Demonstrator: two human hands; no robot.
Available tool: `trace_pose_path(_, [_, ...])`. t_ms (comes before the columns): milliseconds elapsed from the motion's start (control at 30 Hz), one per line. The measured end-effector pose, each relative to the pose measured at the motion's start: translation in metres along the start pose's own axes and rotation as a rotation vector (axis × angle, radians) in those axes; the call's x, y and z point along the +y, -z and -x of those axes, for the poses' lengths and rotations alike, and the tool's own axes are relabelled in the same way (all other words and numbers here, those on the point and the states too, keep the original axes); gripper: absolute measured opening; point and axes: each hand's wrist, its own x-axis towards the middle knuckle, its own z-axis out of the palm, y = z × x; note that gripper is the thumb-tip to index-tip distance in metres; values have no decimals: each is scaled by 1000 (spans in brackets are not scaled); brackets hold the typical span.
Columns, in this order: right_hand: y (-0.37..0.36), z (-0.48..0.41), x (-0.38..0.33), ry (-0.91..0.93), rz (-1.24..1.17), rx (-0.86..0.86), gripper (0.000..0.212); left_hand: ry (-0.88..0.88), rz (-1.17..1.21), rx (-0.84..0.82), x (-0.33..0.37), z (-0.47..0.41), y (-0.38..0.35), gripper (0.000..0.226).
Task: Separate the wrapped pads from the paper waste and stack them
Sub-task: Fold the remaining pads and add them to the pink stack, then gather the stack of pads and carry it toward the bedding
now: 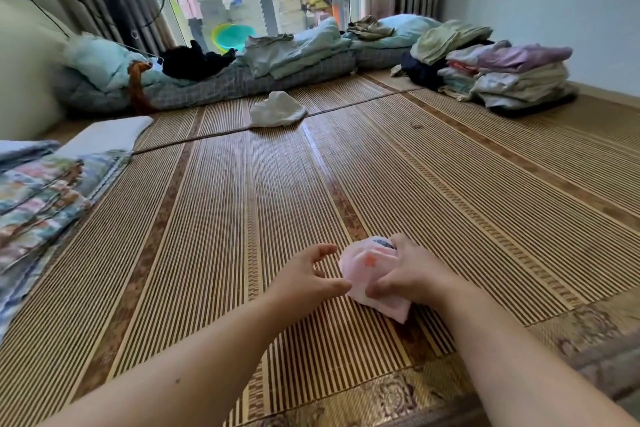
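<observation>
One pink packet (367,274) is in view, lying on the woven mat (221,218) just ahead of you; count it as a single bundle, since any separate pads inside cannot be made out. Your right hand (412,270) clamps it from the right, thumb pressed on its near face, fingers curled over its far edge. Your left hand (308,276) sits just beside it, unclenched, fingers spread, thumb tip near or touching the wrapper. One white cloth (277,110) lies well apart, farther up the mat. Your right palm hides much of the packet.
</observation>
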Motion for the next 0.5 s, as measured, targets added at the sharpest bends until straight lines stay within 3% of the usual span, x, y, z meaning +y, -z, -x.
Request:
trace_pose_path(300, [1,16,-9,244,-17,3,49,39,50,-259,13,-20,1,123])
trace_pose_path(367, [2,25,-20,360,-10,35,45,-45,141,-279,14,-16,7,115])
trace_pose_path(500, [-8,44,-46,576,-16,93,45,-272,229,-184,5,12,27,62])
